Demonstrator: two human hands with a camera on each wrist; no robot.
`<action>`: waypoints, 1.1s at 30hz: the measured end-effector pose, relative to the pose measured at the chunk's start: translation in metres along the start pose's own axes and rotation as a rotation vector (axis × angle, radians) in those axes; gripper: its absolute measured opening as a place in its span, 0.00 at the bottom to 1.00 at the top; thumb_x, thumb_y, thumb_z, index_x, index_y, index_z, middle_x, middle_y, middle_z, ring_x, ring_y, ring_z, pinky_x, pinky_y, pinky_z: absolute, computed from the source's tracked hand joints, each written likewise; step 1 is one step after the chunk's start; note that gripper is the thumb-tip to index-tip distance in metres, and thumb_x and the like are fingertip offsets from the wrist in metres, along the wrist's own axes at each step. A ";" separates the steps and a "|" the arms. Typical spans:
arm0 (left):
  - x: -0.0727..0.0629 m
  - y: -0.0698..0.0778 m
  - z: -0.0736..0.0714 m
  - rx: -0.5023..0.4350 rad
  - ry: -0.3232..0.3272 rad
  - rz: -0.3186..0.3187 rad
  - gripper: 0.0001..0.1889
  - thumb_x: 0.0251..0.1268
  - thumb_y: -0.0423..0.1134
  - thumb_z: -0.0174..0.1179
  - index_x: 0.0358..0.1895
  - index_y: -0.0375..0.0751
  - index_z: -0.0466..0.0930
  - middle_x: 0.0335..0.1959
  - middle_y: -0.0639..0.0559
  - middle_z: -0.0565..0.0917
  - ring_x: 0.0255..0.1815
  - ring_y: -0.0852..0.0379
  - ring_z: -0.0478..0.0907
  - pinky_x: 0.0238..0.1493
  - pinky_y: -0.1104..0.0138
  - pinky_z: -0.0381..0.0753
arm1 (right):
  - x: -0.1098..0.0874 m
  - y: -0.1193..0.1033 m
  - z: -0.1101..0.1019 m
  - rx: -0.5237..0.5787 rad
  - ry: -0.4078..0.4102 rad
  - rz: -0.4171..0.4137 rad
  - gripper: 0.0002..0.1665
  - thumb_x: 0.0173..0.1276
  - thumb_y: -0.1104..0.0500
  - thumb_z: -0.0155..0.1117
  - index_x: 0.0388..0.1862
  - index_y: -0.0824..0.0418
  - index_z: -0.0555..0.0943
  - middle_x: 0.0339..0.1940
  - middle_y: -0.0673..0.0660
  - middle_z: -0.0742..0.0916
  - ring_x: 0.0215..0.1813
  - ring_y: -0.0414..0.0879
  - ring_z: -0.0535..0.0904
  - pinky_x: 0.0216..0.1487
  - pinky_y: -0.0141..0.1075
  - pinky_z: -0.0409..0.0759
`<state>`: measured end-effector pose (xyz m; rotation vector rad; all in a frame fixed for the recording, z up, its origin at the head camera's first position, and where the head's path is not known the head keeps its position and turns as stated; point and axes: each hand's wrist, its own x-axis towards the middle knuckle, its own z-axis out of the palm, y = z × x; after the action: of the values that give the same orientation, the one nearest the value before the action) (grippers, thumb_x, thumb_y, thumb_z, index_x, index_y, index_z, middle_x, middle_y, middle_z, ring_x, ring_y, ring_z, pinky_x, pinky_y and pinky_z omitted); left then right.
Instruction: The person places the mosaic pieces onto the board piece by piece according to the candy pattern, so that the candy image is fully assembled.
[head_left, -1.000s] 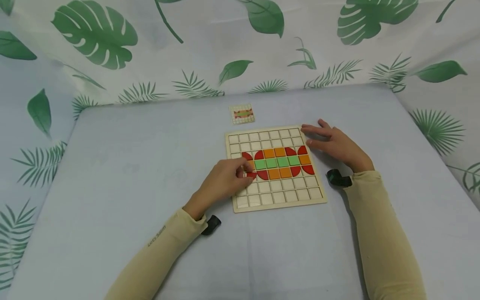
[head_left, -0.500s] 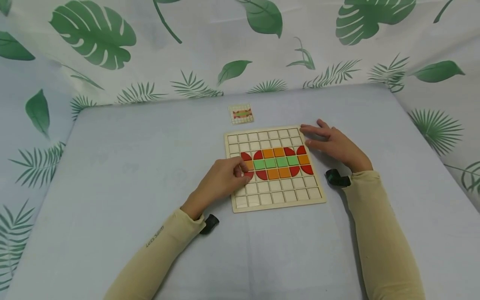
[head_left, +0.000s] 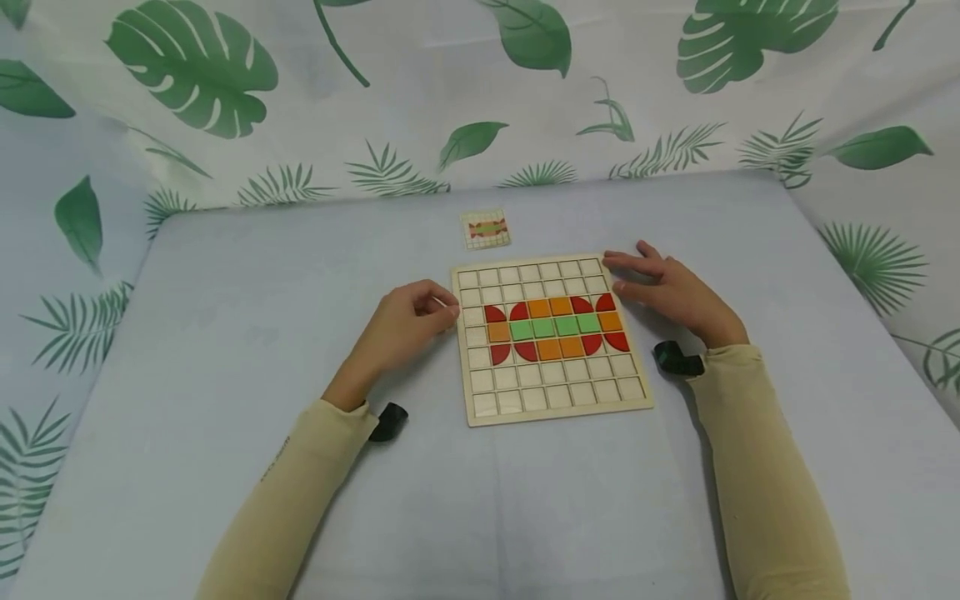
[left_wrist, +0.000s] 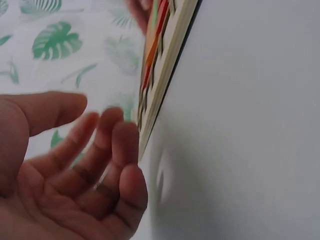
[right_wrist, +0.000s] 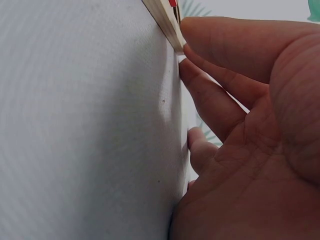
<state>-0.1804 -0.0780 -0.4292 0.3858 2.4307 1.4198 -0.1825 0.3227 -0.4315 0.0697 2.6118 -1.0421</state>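
Observation:
A square wooden grid board [head_left: 558,400] lies flat on the table. Across its middle rows sit green squares [head_left: 543,327], orange squares [head_left: 550,349] and red quarter-round tiles [head_left: 500,354]. Just off the board's left edge is my left hand [head_left: 408,325], its fingers loosely bent; the left wrist view shows a gap between thumb [left_wrist: 55,110] and fingers, with nothing held. My right hand [head_left: 678,296] rests at the board's upper right corner, fingers spread, thumb and fingertips right at the edge. In the right wrist view, the thumb [right_wrist: 225,42] overlaps the board's wooden edge [right_wrist: 167,22].
A small pattern card [head_left: 487,229] lies behind the board, printed with a similar red, orange and green design. Black wrist cameras [head_left: 388,422] sit at both cuffs. A leaf-printed cloth [head_left: 360,100] hangs behind the pale table cover [head_left: 262,275].
My left hand has drawn back from the tiles at the board's left side to beyond its edge, uncovering an orange square and a red piece. The right hand stays put.

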 end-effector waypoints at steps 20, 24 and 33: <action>0.014 0.013 0.040 0.468 0.045 -0.025 0.47 0.70 0.61 0.66 0.85 0.47 0.55 0.72 0.36 0.64 0.69 0.37 0.58 0.65 0.41 0.59 | -0.002 0.004 -0.006 0.016 -0.012 0.022 0.39 0.81 0.41 0.63 0.86 0.46 0.67 0.91 0.55 0.43 0.87 0.66 0.27 0.77 0.75 0.35; 0.013 0.014 0.044 0.483 0.047 -0.031 0.47 0.70 0.60 0.66 0.85 0.48 0.56 0.72 0.37 0.63 0.68 0.38 0.58 0.65 0.41 0.57 | -0.003 0.002 -0.006 0.010 -0.012 0.027 0.39 0.81 0.40 0.63 0.86 0.47 0.67 0.91 0.56 0.43 0.87 0.68 0.26 0.76 0.75 0.35; 0.008 0.013 0.045 0.475 0.035 -0.033 0.45 0.71 0.57 0.65 0.85 0.47 0.58 0.74 0.38 0.62 0.70 0.37 0.55 0.65 0.41 0.54 | -0.004 0.000 -0.002 0.014 -0.015 0.000 0.39 0.81 0.40 0.63 0.85 0.49 0.67 0.91 0.57 0.46 0.87 0.65 0.28 0.77 0.74 0.34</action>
<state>-0.1693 -0.0330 -0.4403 0.4212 2.7761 0.8267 -0.1796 0.3241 -0.4291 0.0654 2.5912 -1.0568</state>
